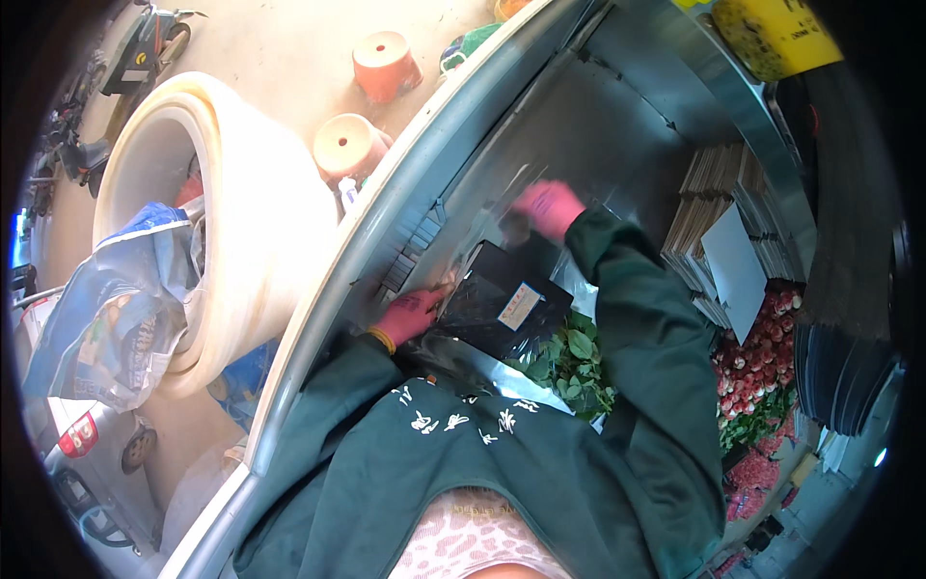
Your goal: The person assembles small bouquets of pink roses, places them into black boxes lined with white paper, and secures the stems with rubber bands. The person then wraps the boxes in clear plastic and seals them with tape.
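Observation:
A black wrapped bundle (pixel 477 289) lies on a grey metal work surface before me, under shiny clear film. On it is a small paper label (pixel 519 305) bearing writing. Green leafy stems (pixel 568 358) stick out from its lower right end. My left hand (pixel 410 316), in a pink glove with a yellow cuff, rests at the bundle's left edge; its fingertips are partly hidden there, so its grip is unclear. Beyond the bundle's far end is my right hand (pixel 550 208), also pink-gloved and blurred by motion. Whether its fingers hold anything cannot be made out.
Stacked cardboard sheets (pixel 712 217) and a white sheet (pixel 734 268) stand to the right, beside red-and-white roses (pixel 756 354). Dark sheets (pixel 843 376) hang further right. Left of the bench rim (pixel 340 260) are a large white tub (pixel 268 217) and orange pots (pixel 383 69).

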`<state>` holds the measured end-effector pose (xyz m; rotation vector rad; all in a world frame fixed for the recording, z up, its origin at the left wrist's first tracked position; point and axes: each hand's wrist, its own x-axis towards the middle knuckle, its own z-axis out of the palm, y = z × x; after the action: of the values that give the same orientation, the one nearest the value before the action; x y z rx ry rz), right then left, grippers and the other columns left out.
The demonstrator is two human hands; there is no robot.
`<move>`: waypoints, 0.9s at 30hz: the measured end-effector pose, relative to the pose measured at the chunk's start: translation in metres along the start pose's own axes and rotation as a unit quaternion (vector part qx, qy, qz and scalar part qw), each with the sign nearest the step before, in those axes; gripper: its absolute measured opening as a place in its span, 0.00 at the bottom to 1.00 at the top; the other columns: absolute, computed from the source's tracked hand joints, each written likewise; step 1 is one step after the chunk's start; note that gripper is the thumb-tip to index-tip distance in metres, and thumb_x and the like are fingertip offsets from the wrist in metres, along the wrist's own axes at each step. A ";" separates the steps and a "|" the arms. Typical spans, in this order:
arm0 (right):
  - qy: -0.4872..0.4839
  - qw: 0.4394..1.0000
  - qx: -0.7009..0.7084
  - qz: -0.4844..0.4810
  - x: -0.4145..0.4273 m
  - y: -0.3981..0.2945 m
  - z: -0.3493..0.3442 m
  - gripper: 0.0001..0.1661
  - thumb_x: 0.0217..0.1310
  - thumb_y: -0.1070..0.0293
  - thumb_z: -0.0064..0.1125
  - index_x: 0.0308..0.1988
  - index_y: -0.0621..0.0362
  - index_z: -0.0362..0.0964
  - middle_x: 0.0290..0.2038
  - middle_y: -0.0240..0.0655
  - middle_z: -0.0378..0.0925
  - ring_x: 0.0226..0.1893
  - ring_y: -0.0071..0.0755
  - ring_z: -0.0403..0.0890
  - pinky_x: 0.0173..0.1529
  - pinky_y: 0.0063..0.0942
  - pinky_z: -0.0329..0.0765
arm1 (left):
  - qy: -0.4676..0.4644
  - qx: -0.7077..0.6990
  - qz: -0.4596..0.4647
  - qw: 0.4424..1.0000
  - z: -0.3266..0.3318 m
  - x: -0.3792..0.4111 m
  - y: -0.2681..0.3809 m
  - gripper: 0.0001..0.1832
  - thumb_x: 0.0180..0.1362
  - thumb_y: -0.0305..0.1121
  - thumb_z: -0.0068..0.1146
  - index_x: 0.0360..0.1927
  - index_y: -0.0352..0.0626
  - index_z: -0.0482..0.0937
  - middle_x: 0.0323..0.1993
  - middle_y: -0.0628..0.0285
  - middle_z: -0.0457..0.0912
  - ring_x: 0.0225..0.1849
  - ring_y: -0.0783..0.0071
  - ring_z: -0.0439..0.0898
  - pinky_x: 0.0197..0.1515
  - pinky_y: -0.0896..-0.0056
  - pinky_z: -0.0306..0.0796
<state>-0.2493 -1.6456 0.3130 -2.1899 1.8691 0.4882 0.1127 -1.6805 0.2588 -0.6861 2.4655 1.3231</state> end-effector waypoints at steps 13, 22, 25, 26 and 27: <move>0.129 0.992 0.015 -0.004 0.042 0.010 0.021 0.28 0.41 0.63 0.67 0.48 0.42 0.74 0.47 0.37 0.77 0.53 0.44 0.76 0.61 0.44 0.71 | 0.015 0.024 0.024 0.999 0.010 -0.009 -0.005 0.27 0.62 0.40 0.50 0.68 0.59 0.69 0.52 0.52 0.78 0.55 0.52 0.76 0.58 0.55 0.70; -0.009 0.987 0.086 0.132 0.012 0.028 -0.045 0.12 0.57 0.56 0.59 0.39 0.46 0.81 0.42 0.33 0.80 0.50 0.40 0.77 0.56 0.40 0.71 | 0.166 -0.176 -0.051 0.969 -0.032 0.023 0.023 0.38 0.60 0.45 0.59 0.71 0.45 0.60 0.66 0.46 0.68 0.66 0.51 0.69 0.68 0.59 0.62; 0.177 0.965 0.192 -0.008 -0.028 -0.005 -0.089 0.15 0.52 0.56 0.65 0.34 0.55 0.78 0.38 0.38 0.78 0.44 0.45 0.78 0.46 0.38 0.75 | 0.264 -0.167 0.086 0.946 -0.076 0.060 0.111 0.34 0.58 0.43 0.63 0.65 0.42 0.67 0.62 0.46 0.71 0.64 0.51 0.71 0.67 0.59 0.61; 0.175 0.939 0.295 -0.021 -0.037 -0.024 -0.103 0.16 0.52 0.55 0.66 0.34 0.56 0.76 0.38 0.39 0.78 0.43 0.45 0.77 0.46 0.37 0.75 | 0.245 -0.192 0.124 0.942 -0.086 0.068 0.126 0.28 0.57 0.41 0.63 0.59 0.40 0.72 0.59 0.47 0.74 0.63 0.51 0.71 0.66 0.59 0.62; 0.176 0.902 0.393 -0.026 -0.051 -0.039 -0.113 0.18 0.51 0.55 0.68 0.33 0.57 0.75 0.38 0.40 0.77 0.43 0.45 0.77 0.46 0.35 0.75 | 0.219 -0.217 0.166 0.937 -0.089 0.072 0.141 0.23 0.57 0.39 0.63 0.53 0.39 0.76 0.56 0.48 0.76 0.62 0.50 0.72 0.65 0.58 0.63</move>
<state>-0.2058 -1.6348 0.4355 -1.8047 1.7093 -0.6269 -0.0225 -1.7082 0.3763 -0.7472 2.7429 2.0851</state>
